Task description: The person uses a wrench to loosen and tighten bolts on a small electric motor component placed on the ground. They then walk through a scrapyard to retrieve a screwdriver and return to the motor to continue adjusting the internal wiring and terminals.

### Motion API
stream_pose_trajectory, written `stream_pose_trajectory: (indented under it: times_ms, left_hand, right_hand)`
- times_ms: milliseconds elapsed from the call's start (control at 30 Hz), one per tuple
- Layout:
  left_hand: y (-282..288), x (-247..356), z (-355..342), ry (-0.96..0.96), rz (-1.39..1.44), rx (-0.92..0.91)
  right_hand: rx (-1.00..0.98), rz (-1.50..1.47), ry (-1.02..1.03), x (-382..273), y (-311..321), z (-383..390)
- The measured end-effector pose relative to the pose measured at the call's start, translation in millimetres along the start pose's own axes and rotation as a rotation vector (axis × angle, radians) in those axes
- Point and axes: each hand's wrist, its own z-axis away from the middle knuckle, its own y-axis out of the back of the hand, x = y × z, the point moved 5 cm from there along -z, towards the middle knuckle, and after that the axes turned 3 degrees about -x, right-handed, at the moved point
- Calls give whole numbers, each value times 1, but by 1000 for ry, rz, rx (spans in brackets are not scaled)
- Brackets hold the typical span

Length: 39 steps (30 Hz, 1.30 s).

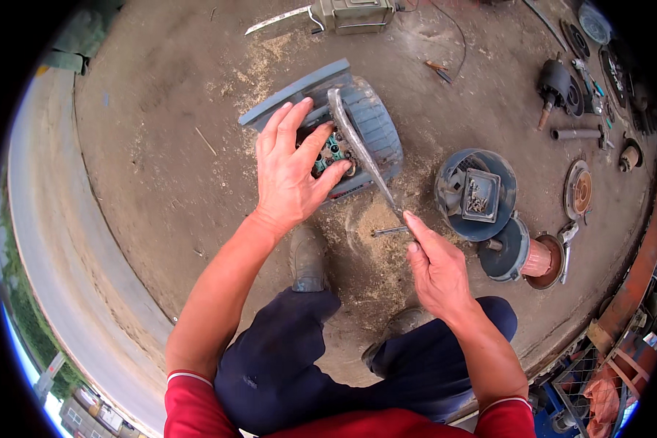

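motor (372, 124) | terminals half hidden by left hand (292, 171) | right hand (438, 270) holds wrench (358, 146)

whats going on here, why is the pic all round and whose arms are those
The picture comes from a wide fisheye camera worn on a person's head, looking down, so straight edges bend and the corners go black. The arms entering from below are that person's own; their dark trousers and shoes show between them.

The left hand rests on a grey ribbed electric motor housing lying on the dusty concrete floor, fingers at its open terminal box. The right hand grips the lower end of a long metal tool, seemingly a wrench, whose other end lies across the housing.

To the right lie a round grey cover, a part with copper windings, and other loose parts. A green box sits at the top.
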Motion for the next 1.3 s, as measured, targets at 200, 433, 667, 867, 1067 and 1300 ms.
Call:
stream_pose_trajectory:
  times_ms: [200,433,667,867,1067,1300]
  left_hand:
    - [-1,2,3,-22,-23,52]
    - [0,6,2,-25,4,76]
    - [-5,1,5,-29,27,59]
    - [-4,0,4,-53,10,22]
    - [-2,-4,5,-88,18,13]
    - [-1,-2,5,-83,15,16]
  right_hand:
    - [46,-55,31,19,-4,43]
    - [31,-193,8,2,-2,-4]
    - [119,-138,114,21,-6,39]
    - [110,-96,114,6,-11,-1]
    - [70,-6,133,24,9,22]
    - [12,80,117,13,4,-1]
